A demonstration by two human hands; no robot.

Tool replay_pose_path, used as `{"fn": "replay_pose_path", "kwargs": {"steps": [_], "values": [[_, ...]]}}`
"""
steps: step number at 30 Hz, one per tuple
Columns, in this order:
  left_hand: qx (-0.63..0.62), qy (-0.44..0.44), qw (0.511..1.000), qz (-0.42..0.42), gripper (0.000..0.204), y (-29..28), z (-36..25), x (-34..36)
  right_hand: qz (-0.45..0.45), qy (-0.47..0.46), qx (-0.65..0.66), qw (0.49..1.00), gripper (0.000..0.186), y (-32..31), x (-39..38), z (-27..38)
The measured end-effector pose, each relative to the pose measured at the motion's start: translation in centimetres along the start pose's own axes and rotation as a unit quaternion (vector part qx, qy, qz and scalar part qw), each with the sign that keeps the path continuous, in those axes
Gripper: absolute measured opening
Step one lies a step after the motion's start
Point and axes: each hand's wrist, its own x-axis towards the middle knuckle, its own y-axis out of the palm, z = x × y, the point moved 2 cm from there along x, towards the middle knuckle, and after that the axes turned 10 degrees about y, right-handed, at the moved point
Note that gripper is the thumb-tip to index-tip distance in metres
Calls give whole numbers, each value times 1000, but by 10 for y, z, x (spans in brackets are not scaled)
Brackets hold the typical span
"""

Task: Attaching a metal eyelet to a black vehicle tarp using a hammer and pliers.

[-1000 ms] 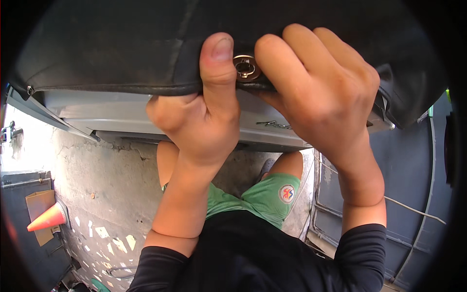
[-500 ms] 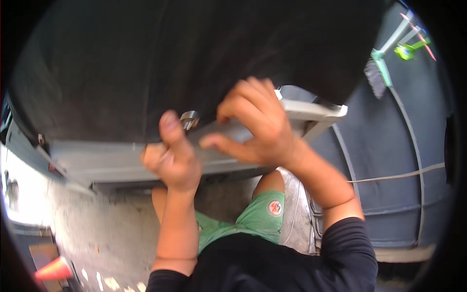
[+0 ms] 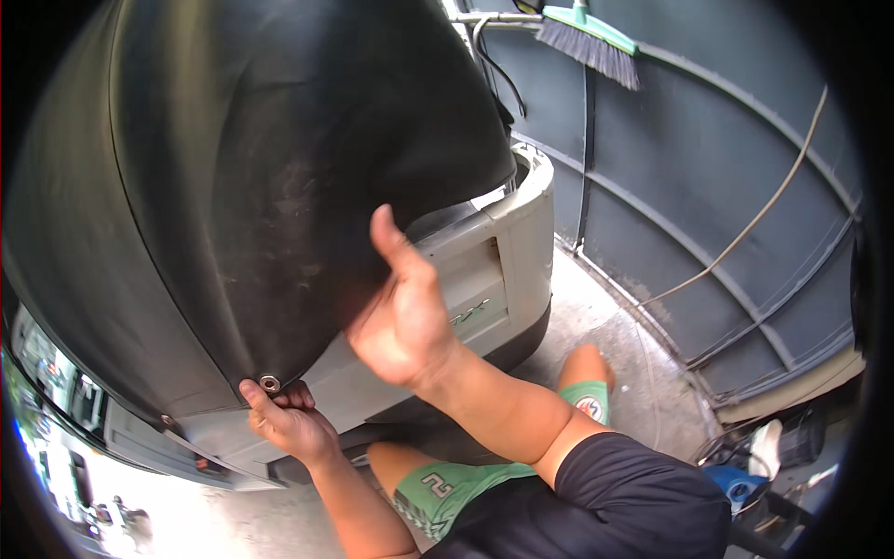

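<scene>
A big black sheet cover (image 3: 186,214) drapes over the pale body of a vehicle (image 3: 526,256). Near the cover's lower corner is a round metal eyelet (image 3: 269,383). My left hand (image 3: 291,427) pinches the cover's edge right beside this eyelet, thumb on top and fingers curled at the hem. Higher up and to the right, my right hand (image 3: 407,326) is by the slanting edge of the cover, its thumb stretched up and away from the palm. The fingers of that hand are foreshortened and blurred; whether they touch the cover I cannot tell.
A grey metal wall (image 3: 708,177) with raised ribs stands on the right, a thin cable (image 3: 745,238) crossing it. A broom (image 3: 589,45) hangs at the upper right. A blue object (image 3: 736,486) and other clutter lie at the lower right. Concrete floor (image 3: 638,382) lies between vehicle and wall.
My view has turned, bringing the vehicle's corner and more wall into sight. My left hand, free beside the eyelet before, now grips the cover's edge. My right hand has turned thumb-up.
</scene>
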Motion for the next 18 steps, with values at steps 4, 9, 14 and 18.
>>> {"fn": "replay_pose_path", "kwargs": {"steps": [4, 9, 14, 18], "values": [[-218, -240, 945, -40, 65, 15, -21, -30, 62, -41, -176, 982, 57, 20, -20, 0], [-355, -250, 899, 59, 72, 41, -39, -9, 103, -24, -320, 941, 60, 30, -24, 1], [-330, -189, 924, 47, 61, 48, -36, -7, 93, -24, -313, 945, 53, 17, -15, -5], [-296, -241, 925, -4, 52, 54, -65, 16, 141, 22, -200, 969, 57, 27, -6, -12]]}}
